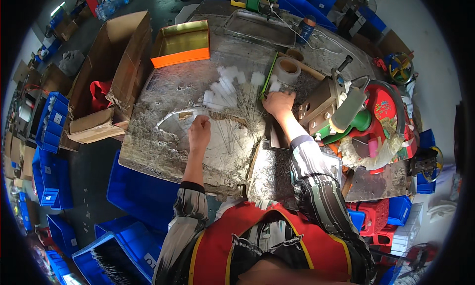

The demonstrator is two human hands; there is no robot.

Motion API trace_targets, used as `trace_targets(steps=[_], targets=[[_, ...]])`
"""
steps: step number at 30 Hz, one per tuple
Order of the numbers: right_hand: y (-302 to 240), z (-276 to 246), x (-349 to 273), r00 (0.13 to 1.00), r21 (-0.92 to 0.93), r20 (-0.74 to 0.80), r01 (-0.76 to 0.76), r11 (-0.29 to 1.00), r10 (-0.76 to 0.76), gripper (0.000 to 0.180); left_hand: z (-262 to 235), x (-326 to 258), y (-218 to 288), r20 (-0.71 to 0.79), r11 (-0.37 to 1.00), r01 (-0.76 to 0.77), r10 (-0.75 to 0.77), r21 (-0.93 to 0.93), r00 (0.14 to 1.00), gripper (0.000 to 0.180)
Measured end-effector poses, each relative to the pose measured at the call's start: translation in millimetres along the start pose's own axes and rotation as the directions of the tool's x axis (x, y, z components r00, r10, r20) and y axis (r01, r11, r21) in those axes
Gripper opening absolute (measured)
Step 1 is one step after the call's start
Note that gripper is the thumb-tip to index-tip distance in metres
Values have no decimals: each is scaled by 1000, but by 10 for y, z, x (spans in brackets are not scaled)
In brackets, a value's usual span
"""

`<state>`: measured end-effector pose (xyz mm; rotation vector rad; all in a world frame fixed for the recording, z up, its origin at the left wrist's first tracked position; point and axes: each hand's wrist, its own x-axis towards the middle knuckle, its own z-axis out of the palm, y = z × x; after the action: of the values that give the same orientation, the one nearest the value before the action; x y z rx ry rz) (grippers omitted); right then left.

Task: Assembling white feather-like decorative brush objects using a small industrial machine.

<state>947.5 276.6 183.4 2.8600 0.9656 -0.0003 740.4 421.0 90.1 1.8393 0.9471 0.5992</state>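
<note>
On the worn tabletop [163, 97], several thin wires with white tufted ends [225, 89] lie fanned out. My left hand [199, 131] is just left of the wires, its fingers curled closed; anything inside them is hidden. Beside its fingertips runs a thin, pale curved strip [170, 117]. My right hand [279, 104] reaches to the green-edged tray [269, 75], fingers bent down at its near left side. A small white piece [274, 85] shows just past those fingers; what they grip, if anything, cannot be made out. Tape rolls [288, 69] sit in the tray beyond.
Right of my right hand stands a metal hand-lever machine [316, 104] with a green and red base. An orange-rimmed tin [180, 60] and a long cardboard box [126, 62] are at the left. A flat metal tray [260, 28] lies far back; blue bins [141, 186] stand below.
</note>
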Motion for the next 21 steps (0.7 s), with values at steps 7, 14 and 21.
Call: trace_targets(steps=[7, 14, 21], targets=[[-7, 271, 8, 899, 773, -336, 91, 628, 283, 20, 361, -19, 212, 154, 576, 246, -204, -780, 967, 34], [-339, 247, -95, 972, 467, -236, 108, 878, 6, 19, 372, -117, 334, 76, 415, 225, -346, -881, 935, 41], [-573, 277, -83, 991, 360, -129, 80, 929, -36, 33, 323, -262, 345, 15, 349, 169, -404, -922, 915, 48]])
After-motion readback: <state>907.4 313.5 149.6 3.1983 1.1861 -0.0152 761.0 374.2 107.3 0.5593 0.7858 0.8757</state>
